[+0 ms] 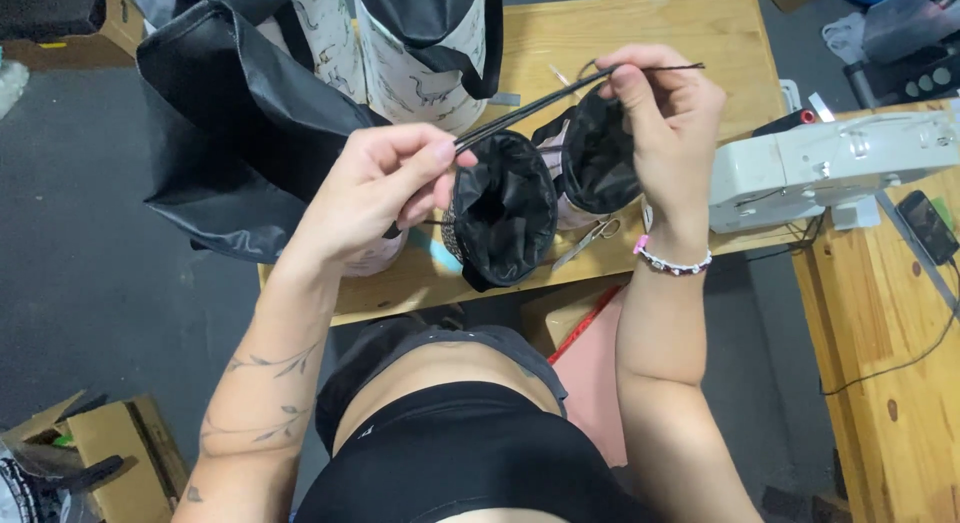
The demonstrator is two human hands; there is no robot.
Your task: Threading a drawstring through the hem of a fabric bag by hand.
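Observation:
My left hand pinches one end of a thin black cord between thumb and fingers. My right hand grips the other end, and the cord is stretched taut between them. Two small black-lined fabric pouches hang from the cord: one pouch below my left hand with its mouth open toward me, the other pouch just under my right hand. Both hang above the front edge of a wooden table.
Scissors lie on the table under the pouches. A white sewing machine sits at the right, a phone beside it. Large black and printed fabric bags crowd the table's left. A cardboard box stands on the floor, lower left.

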